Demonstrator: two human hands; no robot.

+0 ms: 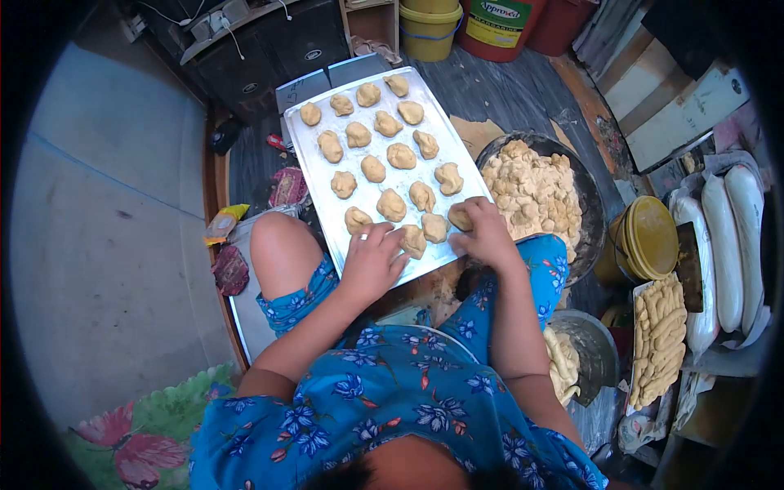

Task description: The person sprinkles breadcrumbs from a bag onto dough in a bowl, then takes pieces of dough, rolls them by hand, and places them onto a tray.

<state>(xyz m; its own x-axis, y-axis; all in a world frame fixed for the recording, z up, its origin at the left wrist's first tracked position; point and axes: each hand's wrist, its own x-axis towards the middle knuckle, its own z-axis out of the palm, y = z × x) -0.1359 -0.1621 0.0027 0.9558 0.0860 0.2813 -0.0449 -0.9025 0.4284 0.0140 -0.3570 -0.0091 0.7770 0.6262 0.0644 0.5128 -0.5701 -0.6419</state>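
A shiny metal baking tray [314, 175] tilts across the lap, carrying rows of rough dough balls [401, 156]. My left hand [374, 263] lies over its near left edge, fingers stretched out and slightly apart, the fingertips beside a dough ball [412, 242]. A ring shows on one finger. At the near right corner, the fingers of my right hand [487, 237] curl round another dough ball [460, 216] and partly hide it. To the right of the tray, a wide dark basin [594, 211] holds a large heap of dough pieces [531, 192].
On the right stand a lidded yellow bucket [653, 237], a tray of shaped dough sticks [660, 339], a basin [600, 351] with more dough and long white wrapped packs [719, 237]. Tubs [429, 33] and a dark cabinet [269, 73] line the back. A yellow packet [226, 222] lies left.
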